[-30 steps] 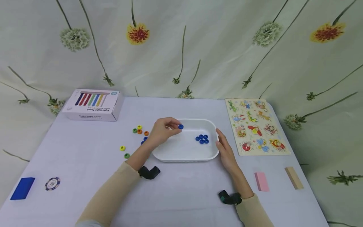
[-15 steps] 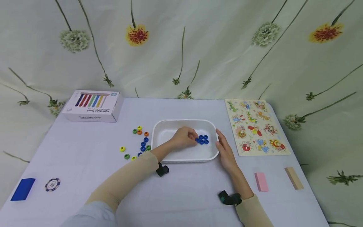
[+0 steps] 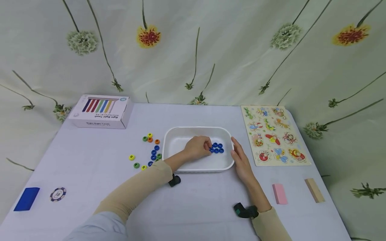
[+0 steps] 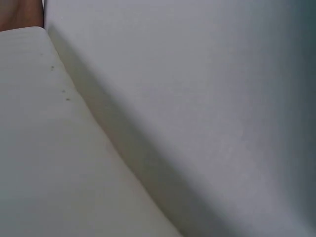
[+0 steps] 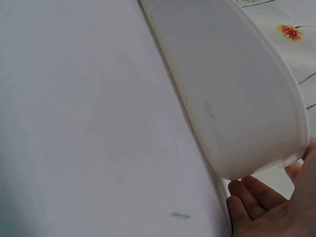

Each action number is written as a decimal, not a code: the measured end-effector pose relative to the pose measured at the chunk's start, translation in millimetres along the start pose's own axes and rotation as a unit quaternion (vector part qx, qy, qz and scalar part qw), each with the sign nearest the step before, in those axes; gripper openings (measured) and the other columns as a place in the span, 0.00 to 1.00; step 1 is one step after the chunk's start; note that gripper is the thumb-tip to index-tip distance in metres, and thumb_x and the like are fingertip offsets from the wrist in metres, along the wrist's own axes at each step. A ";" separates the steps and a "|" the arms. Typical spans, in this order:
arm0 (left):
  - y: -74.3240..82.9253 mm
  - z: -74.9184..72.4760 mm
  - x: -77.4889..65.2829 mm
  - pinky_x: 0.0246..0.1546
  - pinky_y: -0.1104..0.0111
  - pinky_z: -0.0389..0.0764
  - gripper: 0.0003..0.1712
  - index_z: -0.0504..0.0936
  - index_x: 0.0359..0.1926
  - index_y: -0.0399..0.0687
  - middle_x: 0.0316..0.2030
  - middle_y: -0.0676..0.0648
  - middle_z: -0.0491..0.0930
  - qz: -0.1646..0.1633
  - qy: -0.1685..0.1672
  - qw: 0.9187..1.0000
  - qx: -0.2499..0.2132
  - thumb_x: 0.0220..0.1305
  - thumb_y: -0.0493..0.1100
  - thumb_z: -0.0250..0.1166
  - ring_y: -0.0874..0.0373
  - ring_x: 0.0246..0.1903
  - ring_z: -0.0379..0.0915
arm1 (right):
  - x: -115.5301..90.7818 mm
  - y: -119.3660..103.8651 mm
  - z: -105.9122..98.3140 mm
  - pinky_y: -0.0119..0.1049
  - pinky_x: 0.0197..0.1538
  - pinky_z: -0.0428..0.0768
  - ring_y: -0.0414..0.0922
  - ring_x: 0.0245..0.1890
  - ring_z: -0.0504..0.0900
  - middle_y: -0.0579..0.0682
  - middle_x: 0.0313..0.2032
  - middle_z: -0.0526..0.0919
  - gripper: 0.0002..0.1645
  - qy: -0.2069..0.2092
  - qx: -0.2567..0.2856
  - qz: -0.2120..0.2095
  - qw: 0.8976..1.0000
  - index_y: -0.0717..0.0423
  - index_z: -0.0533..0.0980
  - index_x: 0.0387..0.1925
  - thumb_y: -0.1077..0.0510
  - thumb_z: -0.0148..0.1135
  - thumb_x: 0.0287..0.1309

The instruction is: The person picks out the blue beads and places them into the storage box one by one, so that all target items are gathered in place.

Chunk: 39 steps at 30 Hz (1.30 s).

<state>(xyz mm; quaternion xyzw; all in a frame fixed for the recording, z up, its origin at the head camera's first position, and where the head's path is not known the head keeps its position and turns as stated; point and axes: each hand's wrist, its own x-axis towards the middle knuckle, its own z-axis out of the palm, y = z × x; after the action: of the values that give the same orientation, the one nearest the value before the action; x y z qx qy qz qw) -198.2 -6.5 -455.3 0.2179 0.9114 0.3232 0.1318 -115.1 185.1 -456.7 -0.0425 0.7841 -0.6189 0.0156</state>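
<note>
A white oval-cornered tray (image 3: 187, 167) stands mid-table in the head view. My left hand (image 3: 197, 147) reaches into it, and its fingertips pinch a blue bead (image 3: 211, 146), partly hidden by the fingers, beside a cluster of several blue beads (image 3: 216, 150). At the tray's right end my right hand (image 3: 242, 162) holds the rim, thumb at the edge and fingers along the outer wall. The right wrist view shows the tray wall (image 5: 237, 98) with the right hand (image 5: 271, 207) against its end. Only a bit of the left hand (image 4: 19, 14) shows in the left wrist view.
Left of the tray lie loose blue, green, yellow (image 3: 131, 157) and orange beads. A printed box (image 3: 101, 112) stands back left, an animal puzzle board (image 3: 275, 135) back right. Pink (image 3: 280, 194) and wooden (image 3: 314, 190) blocks lie right, a blue block (image 3: 26, 199) and poker chip (image 3: 58, 194) left.
My left hand has carried a blue bead from the tray's left part rightward and down to the cluster, and now stays there. The right hand keeps its place at the rim.
</note>
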 end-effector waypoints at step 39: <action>-108.2 -66.0 -120.3 0.47 0.59 0.69 0.24 0.74 0.48 0.49 0.45 0.46 0.75 -0.209 0.254 0.933 -0.148 0.51 0.51 0.65 0.52 0.46 0.69 | 7.5 25.6 -1.3 0.47 0.65 0.51 0.46 0.67 0.49 0.38 0.67 0.50 0.27 0.007 -0.014 -0.010 1.000 0.29 0.51 0.64 0.52 0.39 0.65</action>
<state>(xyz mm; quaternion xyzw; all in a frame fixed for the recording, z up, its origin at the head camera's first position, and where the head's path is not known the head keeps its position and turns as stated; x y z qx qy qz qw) -152.4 -175.0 -463.3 -0.0885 0.8814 0.4640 -0.0087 -123.8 191.6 -481.1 -0.0458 0.7926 -0.6080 0.0032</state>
